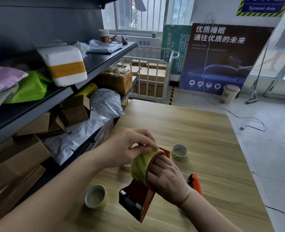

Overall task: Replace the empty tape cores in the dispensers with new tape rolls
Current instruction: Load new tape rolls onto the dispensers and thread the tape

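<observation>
Low centre of frame, your right hand grips the red dispenser; your left hand pinches the yellow tape roll mounted on it, above the wooden table.

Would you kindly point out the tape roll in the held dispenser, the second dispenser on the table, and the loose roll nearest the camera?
tape roll [139,166], head view, on its yellow outer face.
second dispenser [195,182], head view, on its orange body.
loose roll [103,200], head view, on its outer wall.
</observation>
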`<action>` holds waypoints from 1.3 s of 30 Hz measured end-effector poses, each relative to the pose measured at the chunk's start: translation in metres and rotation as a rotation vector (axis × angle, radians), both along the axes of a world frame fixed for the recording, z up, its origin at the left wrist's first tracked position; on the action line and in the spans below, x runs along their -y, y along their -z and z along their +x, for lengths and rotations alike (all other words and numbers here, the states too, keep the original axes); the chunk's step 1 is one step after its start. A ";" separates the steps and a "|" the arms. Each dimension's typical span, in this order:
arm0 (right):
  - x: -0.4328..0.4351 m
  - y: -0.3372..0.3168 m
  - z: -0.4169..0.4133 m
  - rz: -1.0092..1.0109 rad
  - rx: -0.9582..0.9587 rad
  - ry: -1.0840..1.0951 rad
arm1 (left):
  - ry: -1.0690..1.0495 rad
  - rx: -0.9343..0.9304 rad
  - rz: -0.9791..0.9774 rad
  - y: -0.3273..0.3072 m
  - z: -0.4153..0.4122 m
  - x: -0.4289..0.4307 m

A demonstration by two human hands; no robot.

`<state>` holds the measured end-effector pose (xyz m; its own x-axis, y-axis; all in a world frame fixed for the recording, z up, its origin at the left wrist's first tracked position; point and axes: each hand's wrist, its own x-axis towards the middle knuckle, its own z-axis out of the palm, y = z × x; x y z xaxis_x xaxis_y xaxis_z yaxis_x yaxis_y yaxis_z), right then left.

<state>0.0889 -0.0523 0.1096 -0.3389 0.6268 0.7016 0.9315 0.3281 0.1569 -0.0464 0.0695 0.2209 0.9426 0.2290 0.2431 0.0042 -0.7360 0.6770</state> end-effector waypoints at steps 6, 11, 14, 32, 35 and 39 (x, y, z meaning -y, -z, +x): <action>-0.001 -0.002 -0.001 -0.057 -0.028 0.009 | -0.036 0.086 0.173 0.005 0.008 -0.001; -0.003 -0.014 -0.002 -0.205 -0.171 -0.011 | -0.186 0.200 0.259 0.023 0.007 0.000; -0.002 -0.014 -0.003 -0.335 -0.261 -0.013 | -0.291 0.230 0.271 0.031 0.004 0.000; 0.001 -0.017 -0.012 -0.643 -0.813 -0.054 | -0.370 0.233 0.218 0.032 -0.014 0.000; 0.008 -0.017 -0.011 -0.687 -0.925 -0.015 | -0.342 0.218 0.226 0.030 -0.019 0.004; 0.007 -0.014 -0.013 -0.789 -1.048 -0.037 | -0.259 0.201 0.268 0.027 -0.023 0.006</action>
<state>0.0760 -0.0588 0.1232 0.1138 0.9892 0.0925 0.4820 0.0265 -0.8758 -0.0692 0.0631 0.1938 0.7897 0.3559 0.4996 0.0996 -0.8780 0.4681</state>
